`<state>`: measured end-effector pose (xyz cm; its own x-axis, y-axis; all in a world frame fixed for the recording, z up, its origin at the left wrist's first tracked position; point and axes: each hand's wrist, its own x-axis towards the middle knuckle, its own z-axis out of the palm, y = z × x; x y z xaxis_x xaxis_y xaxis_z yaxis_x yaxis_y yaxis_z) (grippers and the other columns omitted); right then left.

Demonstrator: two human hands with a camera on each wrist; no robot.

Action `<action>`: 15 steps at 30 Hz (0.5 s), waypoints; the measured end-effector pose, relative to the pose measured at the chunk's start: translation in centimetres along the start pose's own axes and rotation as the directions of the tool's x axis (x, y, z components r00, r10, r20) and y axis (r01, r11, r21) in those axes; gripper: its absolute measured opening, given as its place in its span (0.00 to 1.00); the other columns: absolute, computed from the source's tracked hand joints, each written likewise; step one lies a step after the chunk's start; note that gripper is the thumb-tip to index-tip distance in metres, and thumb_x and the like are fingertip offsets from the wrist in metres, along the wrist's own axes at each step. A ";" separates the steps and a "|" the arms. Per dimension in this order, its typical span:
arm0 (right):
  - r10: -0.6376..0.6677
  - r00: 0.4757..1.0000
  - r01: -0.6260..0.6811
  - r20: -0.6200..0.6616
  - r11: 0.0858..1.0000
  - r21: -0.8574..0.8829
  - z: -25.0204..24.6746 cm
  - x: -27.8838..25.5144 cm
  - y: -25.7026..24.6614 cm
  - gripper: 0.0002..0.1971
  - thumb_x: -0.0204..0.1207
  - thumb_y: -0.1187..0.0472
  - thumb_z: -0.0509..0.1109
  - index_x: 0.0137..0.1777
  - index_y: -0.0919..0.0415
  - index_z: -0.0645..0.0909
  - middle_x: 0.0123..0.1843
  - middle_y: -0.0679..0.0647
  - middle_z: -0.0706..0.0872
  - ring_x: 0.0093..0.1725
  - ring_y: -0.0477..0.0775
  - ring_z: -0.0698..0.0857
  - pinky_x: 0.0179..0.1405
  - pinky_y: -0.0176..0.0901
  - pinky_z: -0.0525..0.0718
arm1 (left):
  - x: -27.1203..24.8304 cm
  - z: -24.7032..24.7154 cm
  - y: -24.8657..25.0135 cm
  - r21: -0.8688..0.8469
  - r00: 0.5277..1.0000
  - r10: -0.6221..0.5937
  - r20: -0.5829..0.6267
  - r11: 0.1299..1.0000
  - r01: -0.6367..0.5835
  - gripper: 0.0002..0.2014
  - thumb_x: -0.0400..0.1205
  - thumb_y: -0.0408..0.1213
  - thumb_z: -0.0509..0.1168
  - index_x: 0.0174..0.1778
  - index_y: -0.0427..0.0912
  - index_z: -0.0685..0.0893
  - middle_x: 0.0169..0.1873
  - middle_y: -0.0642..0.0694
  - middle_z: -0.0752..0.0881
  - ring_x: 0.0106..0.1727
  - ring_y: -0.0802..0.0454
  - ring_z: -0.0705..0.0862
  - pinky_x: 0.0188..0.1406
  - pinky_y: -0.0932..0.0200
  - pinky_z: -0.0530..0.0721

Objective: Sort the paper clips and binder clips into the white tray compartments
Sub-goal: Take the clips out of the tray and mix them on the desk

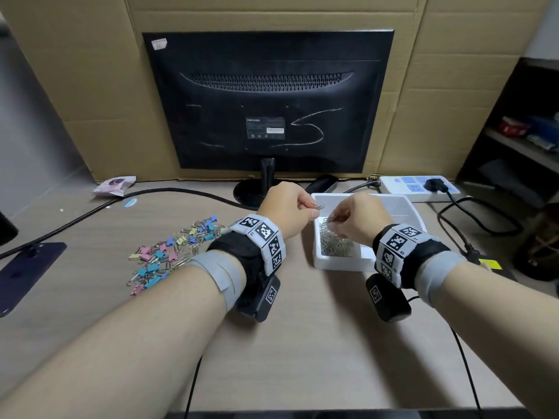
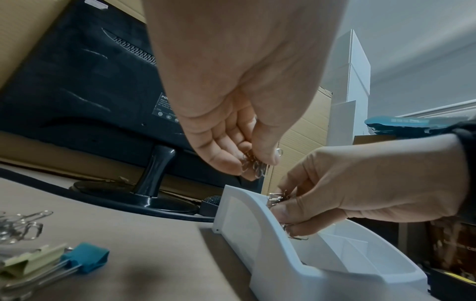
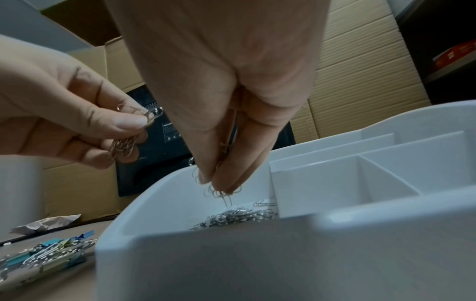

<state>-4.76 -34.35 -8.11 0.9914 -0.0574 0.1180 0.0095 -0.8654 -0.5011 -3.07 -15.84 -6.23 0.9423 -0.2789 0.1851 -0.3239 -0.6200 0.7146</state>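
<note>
A white tray [image 1: 341, 263] with compartments stands right of centre; its near-left compartment holds a heap of silver paper clips [image 1: 337, 246]. My right hand [image 1: 334, 220] pinches a bunch of paper clips [image 3: 221, 191] just above that heap [image 3: 237, 215]. My left hand [image 1: 308, 207] hovers by the tray's left rim [image 2: 247, 205] and pinches a small cluster of paper clips [image 2: 253, 165]. Coloured binder clips [image 1: 169, 252] mixed with loose paper clips lie scattered on the desk to the left.
A black monitor [image 1: 269, 101] on a stand [image 1: 260, 189] is behind the hands, against cardboard. A white power strip [image 1: 420, 187] with cables lies behind the tray. A dark phone [image 1: 27, 273] lies at the far left. A shelf unit [image 1: 520, 140] stands right.
</note>
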 end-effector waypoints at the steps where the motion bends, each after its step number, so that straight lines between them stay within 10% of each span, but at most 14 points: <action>1: 0.006 1.000 -0.006 0.003 1.000 0.001 -0.1 0.1 0.1 0.07 0.72 0.60 0.83 0.36 0.50 0.88 0.26 0.44 0.88 0.30 0.47 0.89 0.34 0.37 0.85 | 0.1 0.1 0.0 -0.003 1.000 -0.004 -0.001 1.000 0.004 0.02 0.78 0.36 0.78 0.44 0.46 0.94 0.38 0.47 0.93 0.43 0.53 0.92 0.47 0.59 0.90; 6: 0.038 0.999 -0.037 0.014 0.998 -0.043 -0.5 0.5 0.8 0.14 0.70 0.51 0.85 0.51 0.57 0.92 0.38 0.46 0.92 0.41 0.49 0.92 0.51 0.47 0.92 | 0.0 0.6 0.5 0.016 1.000 -0.008 -0.016 1.000 0.008 0.03 0.79 0.37 0.78 0.41 0.49 0.92 0.38 0.49 0.92 0.37 0.61 0.84 0.39 0.66 0.80; 15: 0.197 0.970 -0.119 -0.144 0.897 0.425 -3.0 -0.8 2.4 0.08 0.82 0.71 0.71 0.51 0.63 0.91 0.45 0.61 0.95 0.35 0.53 0.96 0.40 0.43 0.95 | 0.3 2.4 2.3 0.050 0.997 0.050 0.058 0.997 -0.053 0.02 0.78 0.38 0.80 0.43 0.47 0.93 0.37 0.51 0.91 0.38 0.58 0.86 0.43 0.62 0.86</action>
<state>-5.89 -37.89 -6.81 0.9444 -0.2978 0.1395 -0.0536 -0.5579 -0.8282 -3.75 -19.10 -6.21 0.9185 -0.3515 0.1810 -0.3770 -0.6407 0.6689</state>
